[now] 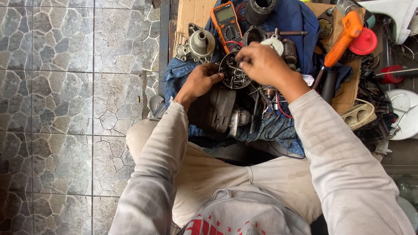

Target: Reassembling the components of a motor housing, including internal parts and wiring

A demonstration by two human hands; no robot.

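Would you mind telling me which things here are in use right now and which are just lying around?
In use:
- left hand steadying the round dish of screws
- right hand picking in the dish
- dark motor housing beneath

Lying about:
- orange meter
- orange-handled tool
- red cap
- grey metal casting
- white socket strip

Room lies open to the left over the stone-tiled floor point(61, 109). Ahead, the blue cloth point(300, 19) is crowded: an orange multimeter point(226, 21), a grey metal housing point(200, 43) and an orange-handled tool point(342, 39) ring the round tray of screws point(233, 75), with tangled wires point(274, 109) just beside it.
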